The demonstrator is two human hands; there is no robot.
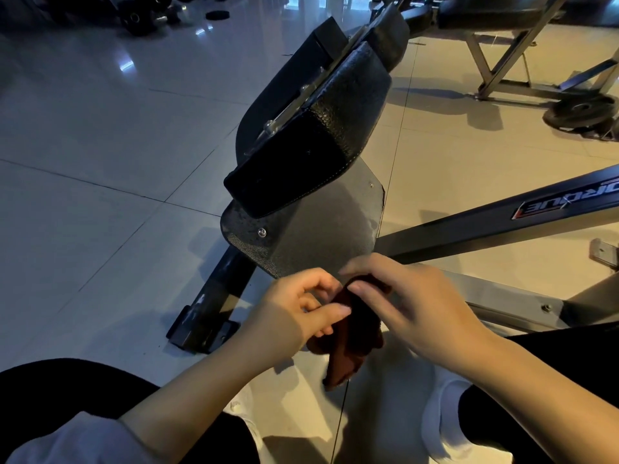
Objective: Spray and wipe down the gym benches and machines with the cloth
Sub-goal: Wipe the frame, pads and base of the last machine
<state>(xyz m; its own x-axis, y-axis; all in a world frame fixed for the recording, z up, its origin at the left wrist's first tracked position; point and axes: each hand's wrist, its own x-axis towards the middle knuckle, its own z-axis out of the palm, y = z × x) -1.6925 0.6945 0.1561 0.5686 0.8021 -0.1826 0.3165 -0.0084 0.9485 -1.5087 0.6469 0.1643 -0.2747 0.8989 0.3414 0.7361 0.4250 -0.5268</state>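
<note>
Your left hand & right hand both pinch the dark red cloth, bunched just below the machine's metal plate. Looks like you're refolding, so wiping's mid-way at best; no spray bottle in view. Pad above the plate overhangs; open floor left of it, frame bars crowd the right.
</note>
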